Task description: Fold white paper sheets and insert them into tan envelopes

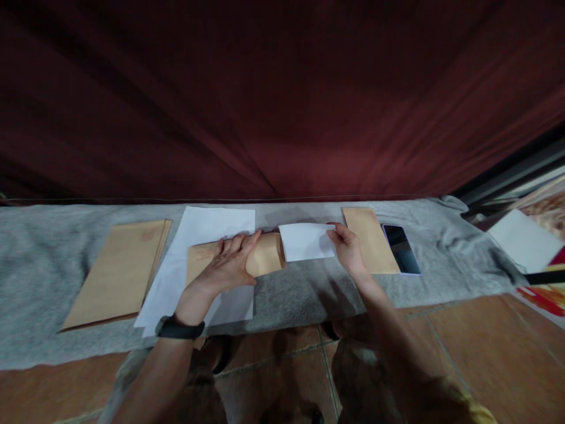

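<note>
Grey cloth (291,300); white slip (306,242) pinched in right fingers (335,235).

A phone (401,249) was laid toward the right end of the grey cloth (35,277), whose far edge was backed by a dark red curtain (282,112).

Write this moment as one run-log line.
left hand: spread on brown envelope | right hand: holding small white paper at envelope's right end

A black watch (182,328) with a smooth, wide band circles the left wrist (190,306), its case seen edge-on. Well to the right of the watch and lower, a dim, blurred yellowish sleeve (468,406) shows on the right arm (386,315).
</note>
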`<act>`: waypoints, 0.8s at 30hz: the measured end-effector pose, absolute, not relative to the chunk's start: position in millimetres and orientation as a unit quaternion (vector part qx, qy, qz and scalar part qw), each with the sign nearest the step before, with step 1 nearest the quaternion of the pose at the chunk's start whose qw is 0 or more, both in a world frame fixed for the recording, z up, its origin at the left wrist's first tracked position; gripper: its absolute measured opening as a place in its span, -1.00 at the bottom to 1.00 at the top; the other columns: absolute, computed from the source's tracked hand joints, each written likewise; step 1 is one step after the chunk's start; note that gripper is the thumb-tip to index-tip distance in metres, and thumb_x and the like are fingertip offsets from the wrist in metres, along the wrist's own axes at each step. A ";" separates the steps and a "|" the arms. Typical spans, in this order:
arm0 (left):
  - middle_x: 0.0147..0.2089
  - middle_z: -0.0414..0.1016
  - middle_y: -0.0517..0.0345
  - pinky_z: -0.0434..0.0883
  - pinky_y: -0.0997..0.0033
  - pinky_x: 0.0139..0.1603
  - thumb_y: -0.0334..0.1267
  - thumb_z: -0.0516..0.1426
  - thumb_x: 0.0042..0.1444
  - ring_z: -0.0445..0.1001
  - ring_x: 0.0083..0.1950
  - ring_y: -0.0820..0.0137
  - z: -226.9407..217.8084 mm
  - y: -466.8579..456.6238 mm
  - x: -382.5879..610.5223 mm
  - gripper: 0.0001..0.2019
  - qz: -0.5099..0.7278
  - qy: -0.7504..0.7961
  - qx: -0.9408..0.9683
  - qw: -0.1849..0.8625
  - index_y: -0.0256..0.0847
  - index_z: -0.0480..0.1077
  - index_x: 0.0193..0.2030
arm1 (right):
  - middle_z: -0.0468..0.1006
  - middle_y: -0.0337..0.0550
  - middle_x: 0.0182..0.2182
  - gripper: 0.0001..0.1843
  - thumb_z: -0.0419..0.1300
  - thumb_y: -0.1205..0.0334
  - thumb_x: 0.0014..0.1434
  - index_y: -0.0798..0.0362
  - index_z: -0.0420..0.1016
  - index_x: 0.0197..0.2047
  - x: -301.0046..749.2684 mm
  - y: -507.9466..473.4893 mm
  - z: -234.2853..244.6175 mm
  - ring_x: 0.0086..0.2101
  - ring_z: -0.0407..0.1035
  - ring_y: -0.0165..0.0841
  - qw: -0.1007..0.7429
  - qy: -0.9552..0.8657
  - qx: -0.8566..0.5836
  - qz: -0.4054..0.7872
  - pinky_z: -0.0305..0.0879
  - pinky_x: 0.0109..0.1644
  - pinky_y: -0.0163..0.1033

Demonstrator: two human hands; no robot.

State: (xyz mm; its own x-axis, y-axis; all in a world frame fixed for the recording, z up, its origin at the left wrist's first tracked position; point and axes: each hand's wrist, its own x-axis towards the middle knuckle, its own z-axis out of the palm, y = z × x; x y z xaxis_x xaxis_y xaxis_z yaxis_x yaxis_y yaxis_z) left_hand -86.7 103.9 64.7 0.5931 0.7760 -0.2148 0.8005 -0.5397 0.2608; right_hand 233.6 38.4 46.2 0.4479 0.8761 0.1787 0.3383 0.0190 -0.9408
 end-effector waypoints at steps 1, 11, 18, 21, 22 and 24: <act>0.51 0.03 -0.15 -0.16 -0.27 0.50 -0.15 0.31 -0.09 -0.01 0.55 -0.04 64.5 103.7 -86.8 0.20 -0.035 0.450 0.877 0.167 0.01 -0.36 0.58 | 0.39 -0.26 -0.50 -0.61 0.22 -0.19 0.07 -0.01 0.40 -0.41 234.8 38.6 45.8 -0.42 0.22 -0.35 0.546 -0.458 -0.658 0.246 0.19 -0.30 -0.24; 0.52 0.00 -0.17 -0.16 -0.25 0.51 -0.14 0.31 -0.08 -0.01 0.54 -0.07 67.7 101.6 -85.6 0.19 -0.034 0.447 0.880 0.159 -0.03 -0.34 0.58 | 0.45 -0.24 -0.46 -0.62 0.19 -0.16 0.12 0.01 0.45 -0.34 230.9 35.9 46.1 -0.38 0.30 -0.32 0.524 -0.471 -0.660 0.261 0.25 -0.26 -0.24; 0.52 0.00 -0.16 -0.16 -0.25 0.51 -0.13 0.32 -0.09 -0.04 0.55 -0.03 66.7 101.8 -85.9 0.21 -0.035 0.443 0.882 0.158 -0.01 -0.36 0.57 | 0.53 -0.19 -0.43 -0.65 0.18 -0.12 0.11 0.02 0.50 -0.30 231.3 34.7 46.0 -0.37 0.36 -0.28 0.499 -0.470 -0.669 0.289 0.28 -0.28 -0.23; 0.53 -0.01 -0.19 -0.15 -0.25 0.50 -0.14 0.33 -0.09 -0.03 0.55 -0.03 67.6 101.8 -84.8 0.21 -0.045 0.449 0.878 0.158 -0.02 -0.36 0.57 | 0.49 -0.22 -0.47 -0.68 0.18 -0.09 0.09 0.02 0.46 -0.36 232.7 34.7 45.2 -0.40 0.33 -0.30 0.486 -0.482 -0.674 0.279 0.25 -0.29 -0.24; 0.53 -0.01 -0.20 -0.14 -0.26 0.50 -0.14 0.33 -0.09 -0.04 0.55 -0.04 68.1 101.7 -84.3 0.21 -0.048 0.450 0.878 0.158 -0.02 -0.36 0.57 | 0.48 -0.22 -0.48 -0.68 0.18 -0.08 0.09 0.02 0.46 -0.37 232.9 34.5 45.2 -0.41 0.32 -0.31 0.478 -0.489 -0.675 0.277 0.24 -0.29 -0.24; 0.53 -0.02 -0.21 -0.14 -0.27 0.50 -0.14 0.33 -0.09 -0.05 0.56 -0.04 68.8 101.8 -83.8 0.21 -0.052 0.450 0.877 0.158 -0.03 -0.35 0.57 | 0.47 -0.22 -0.48 -0.69 0.16 -0.07 0.09 0.02 0.46 -0.39 233.1 33.8 45.7 -0.41 0.32 -0.30 0.458 -0.503 -0.680 0.275 0.22 -0.30 -0.24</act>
